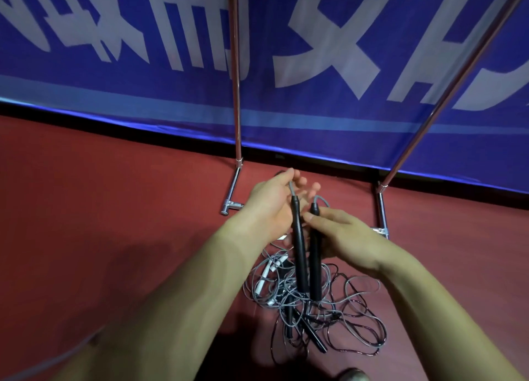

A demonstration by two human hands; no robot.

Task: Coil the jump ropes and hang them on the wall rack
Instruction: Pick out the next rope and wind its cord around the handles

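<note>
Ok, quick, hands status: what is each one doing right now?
Left hand: open, fingers straight, palm against the black handles.
Right hand: closed, thumb pinching those handles.

1. Two slim black plastic jump-rope handles (299, 251) stand side by side between the left hand (272, 206) and the right hand (340, 237).
2. Directly below them, a tangled pile of thin grey rope cords (352, 303) lies on the red rubber floor (86, 194).
3. A white plastic handle (262, 280) sits in the pile's left part.
4. Behind the hands, two shiny metal poles (236, 94) stand in front of the blue fabric banner (171, 100).
</note>
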